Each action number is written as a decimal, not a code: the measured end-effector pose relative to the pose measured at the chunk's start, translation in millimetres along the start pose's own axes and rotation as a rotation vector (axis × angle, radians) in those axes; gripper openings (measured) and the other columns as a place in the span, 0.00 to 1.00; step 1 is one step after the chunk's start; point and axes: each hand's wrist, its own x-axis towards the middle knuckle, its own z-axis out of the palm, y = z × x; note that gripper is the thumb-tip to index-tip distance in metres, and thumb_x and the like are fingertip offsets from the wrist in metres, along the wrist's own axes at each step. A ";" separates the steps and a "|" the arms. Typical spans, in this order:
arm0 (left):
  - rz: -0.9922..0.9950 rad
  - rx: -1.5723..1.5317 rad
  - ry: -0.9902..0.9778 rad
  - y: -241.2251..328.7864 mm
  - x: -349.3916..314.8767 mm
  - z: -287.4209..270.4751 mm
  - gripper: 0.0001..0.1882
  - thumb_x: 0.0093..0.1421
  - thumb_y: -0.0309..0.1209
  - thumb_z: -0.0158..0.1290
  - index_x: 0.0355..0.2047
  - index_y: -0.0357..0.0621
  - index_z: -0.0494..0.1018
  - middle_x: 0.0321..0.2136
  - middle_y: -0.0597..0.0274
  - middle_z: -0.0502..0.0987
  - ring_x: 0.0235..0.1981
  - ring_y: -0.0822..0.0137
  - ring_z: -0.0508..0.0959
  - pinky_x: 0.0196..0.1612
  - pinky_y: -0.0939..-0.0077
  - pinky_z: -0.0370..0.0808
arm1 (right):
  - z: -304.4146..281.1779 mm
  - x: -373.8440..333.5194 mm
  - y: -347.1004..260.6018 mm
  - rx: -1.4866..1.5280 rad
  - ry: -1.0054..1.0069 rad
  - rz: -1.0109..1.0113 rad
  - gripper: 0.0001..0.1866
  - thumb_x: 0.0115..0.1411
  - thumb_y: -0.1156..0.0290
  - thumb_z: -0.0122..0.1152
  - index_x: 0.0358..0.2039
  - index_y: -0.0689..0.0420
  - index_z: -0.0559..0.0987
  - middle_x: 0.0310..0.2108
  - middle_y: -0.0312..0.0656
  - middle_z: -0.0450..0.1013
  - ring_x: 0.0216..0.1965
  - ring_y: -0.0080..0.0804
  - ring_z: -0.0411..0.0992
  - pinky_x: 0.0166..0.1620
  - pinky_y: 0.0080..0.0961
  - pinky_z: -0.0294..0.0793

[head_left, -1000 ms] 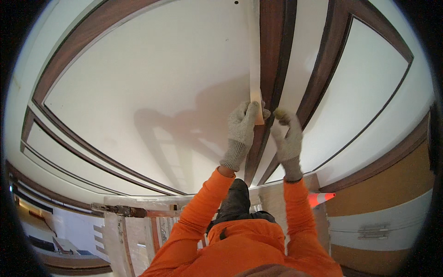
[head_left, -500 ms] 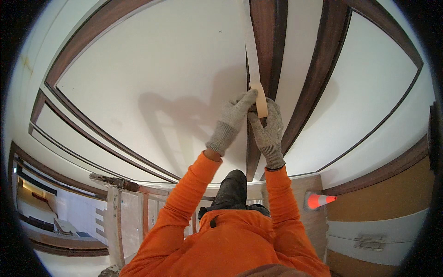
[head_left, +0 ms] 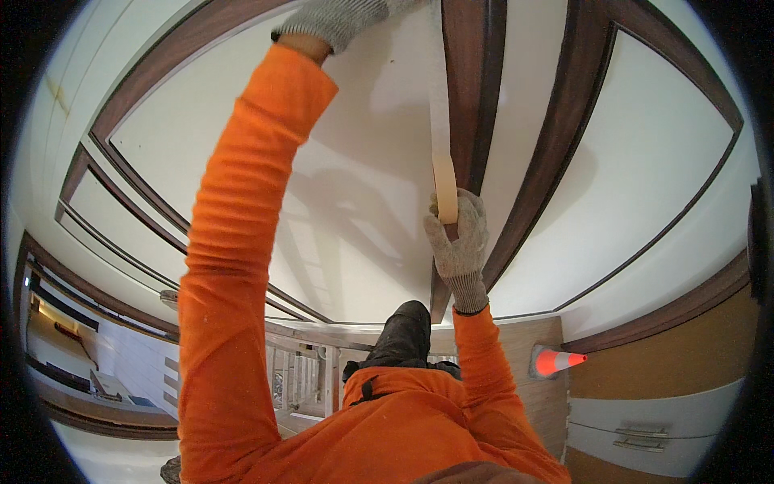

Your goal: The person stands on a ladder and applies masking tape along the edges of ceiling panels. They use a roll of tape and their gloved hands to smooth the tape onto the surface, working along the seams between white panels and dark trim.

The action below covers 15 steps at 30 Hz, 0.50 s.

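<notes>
My right hand, in a grey knit glove, is closed around a roll of cream masking tape, held against the panelled surface. From the roll a pale strip of tape runs up to the top edge, along the border between a white panel and a dark brown wooden strip. My left hand, gloved alike, is raised high at the upper edge, its fingers stretched toward the upper part of the strip. The picture's edge cuts off part of that hand. No tape roll shows in it.
More dark wooden trim frames white panels on the right. An orange and white cone stands on the floor at lower right, near a cabinet with handles. A railing-like frame is below my left arm. My boot shows below the panels.
My left hand has left the tape roll and moved up to the top edge, the arm now stretched out. My right hand keeps the roll, slightly lower than before.
</notes>
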 end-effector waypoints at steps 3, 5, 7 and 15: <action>-0.045 -0.030 -0.266 -15.9 28.3 -66.3 0.06 0.62 0.38 0.56 0.32 0.56 0.81 0.34 0.61 0.76 0.45 0.56 0.76 0.50 0.56 0.72 | 15.4 -1.5 -23.6 0.114 -0.020 -0.029 0.18 0.56 0.60 0.74 0.42 0.56 0.81 0.47 0.47 0.77 0.54 0.50 0.71 0.58 0.48 0.68; 0.007 -0.022 -0.393 -17.8 43.2 -64.3 0.04 0.62 0.37 0.56 0.32 0.58 0.80 0.35 0.62 0.75 0.45 0.57 0.77 0.50 0.55 0.73 | 13.1 -2.9 -16.8 0.082 0.001 -0.025 0.18 0.56 0.61 0.74 0.42 0.56 0.81 0.47 0.47 0.77 0.54 0.50 0.71 0.58 0.47 0.68; 0.075 -0.023 -0.515 -25.3 54.4 -59.8 0.03 0.61 0.37 0.57 0.32 0.59 0.80 0.36 0.64 0.76 0.44 0.58 0.77 0.50 0.55 0.73 | 12.5 -3.6 -13.3 0.086 0.001 -0.035 0.18 0.56 0.61 0.74 0.42 0.56 0.81 0.47 0.48 0.77 0.54 0.50 0.71 0.58 0.47 0.68; 0.179 -0.152 -0.388 -39.2 55.3 -40.3 0.02 0.54 0.33 0.61 0.28 0.57 0.82 0.33 0.69 0.82 0.39 0.61 0.81 0.45 0.61 0.76 | 10.5 -4.6 -11.7 0.144 -0.005 -0.018 0.18 0.59 0.57 0.71 0.42 0.56 0.81 0.46 0.48 0.77 0.54 0.50 0.71 0.57 0.47 0.69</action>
